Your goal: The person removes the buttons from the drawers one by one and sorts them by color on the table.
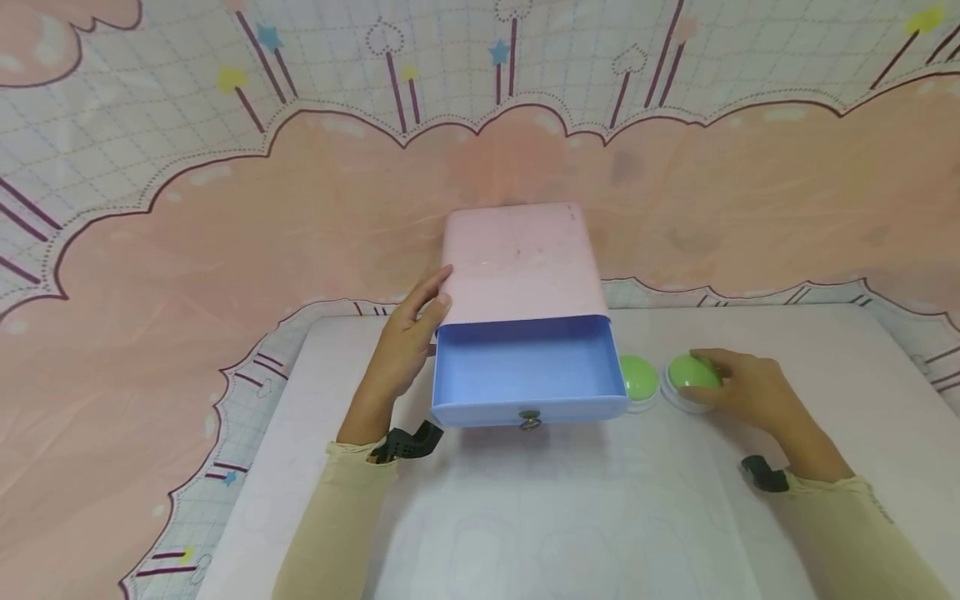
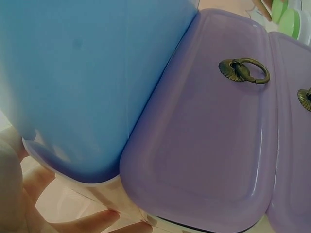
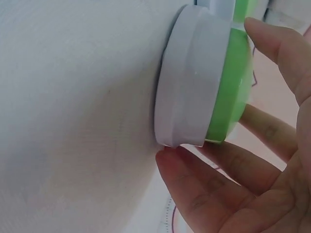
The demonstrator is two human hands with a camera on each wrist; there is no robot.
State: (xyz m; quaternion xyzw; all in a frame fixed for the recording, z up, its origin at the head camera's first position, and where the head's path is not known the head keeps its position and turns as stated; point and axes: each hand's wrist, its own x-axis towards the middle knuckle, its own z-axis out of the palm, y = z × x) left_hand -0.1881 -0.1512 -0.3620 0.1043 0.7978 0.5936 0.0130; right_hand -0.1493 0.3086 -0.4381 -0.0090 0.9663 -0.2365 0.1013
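Note:
A pink drawer box (image 1: 522, 262) stands on the table with its top blue drawer (image 1: 528, 358) pulled out. The inside of that drawer is bare. My left hand (image 1: 406, 344) rests against the box's left side, fingers spread. Below the blue drawer, the left wrist view shows purple drawers (image 2: 209, 121) with brass ring pulls (image 2: 255, 71). To the right of the box are two round buttons with green domes on white bases. My right hand (image 1: 742, 387) holds the right button (image 1: 688, 372), thumb and fingers on opposite sides. The left button (image 1: 639, 379) is partly hidden behind the drawer.
A white cover lies over the table (image 1: 570, 517). Behind it hangs a peach cloth (image 1: 360, 217) with cloud outlines and stars, right behind the box. The open drawer sticks out toward me, its metal pull (image 1: 529, 420) at the front.

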